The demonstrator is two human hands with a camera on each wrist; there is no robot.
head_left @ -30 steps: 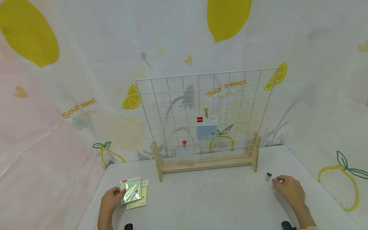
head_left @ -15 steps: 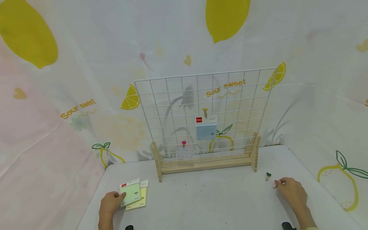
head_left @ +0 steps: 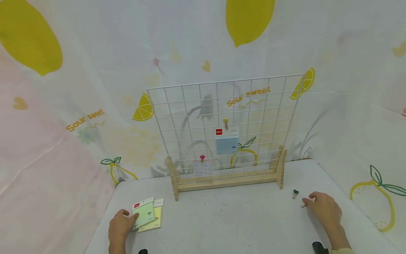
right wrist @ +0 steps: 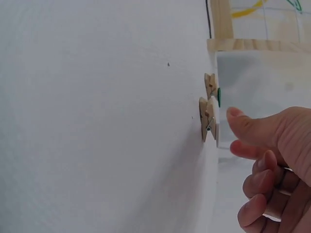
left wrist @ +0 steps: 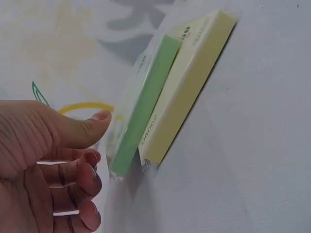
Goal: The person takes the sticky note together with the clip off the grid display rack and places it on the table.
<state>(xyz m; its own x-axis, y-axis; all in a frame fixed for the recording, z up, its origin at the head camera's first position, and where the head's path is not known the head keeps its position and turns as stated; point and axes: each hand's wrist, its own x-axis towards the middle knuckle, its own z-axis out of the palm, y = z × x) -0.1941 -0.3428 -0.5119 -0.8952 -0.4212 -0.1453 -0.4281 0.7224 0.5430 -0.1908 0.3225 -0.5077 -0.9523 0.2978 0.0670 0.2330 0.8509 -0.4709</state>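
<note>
In the head view my left hand (head_left: 120,225) is at the left, its thumb at the near-left part of a green sticky-note pad (head_left: 144,213). That pad, in a clear wrapper, overlaps a yellow sticky-note pad (head_left: 154,223). The left wrist view has the thumb beside the green pad (left wrist: 146,104), the other fingers loosely bent and not round it. At the right, my right hand (head_left: 325,210) hovers by a small wooden clothespin (head_left: 303,204). Thumb and forefinger stand apart from this clothespin (right wrist: 208,119) in the right wrist view. A green-heart clothespin (head_left: 295,194) lies just beyond.
A white wire grid (head_left: 187,106) on a wooden stand (head_left: 226,184) rises at the back. A blue sticky-note pad (head_left: 226,144) hangs there from a yellow-heart clothespin (head_left: 226,123). Lower left, a pink-heart clothespin (head_left: 202,158) holds a pale patterned card (head_left: 203,168). All stand on a white table (head_left: 222,218).
The green pad has come down from a raised tilt and lies flatter over the yellow one. My right fingers have parted from the near clothespin, and that hand has shifted slightly right.
</note>
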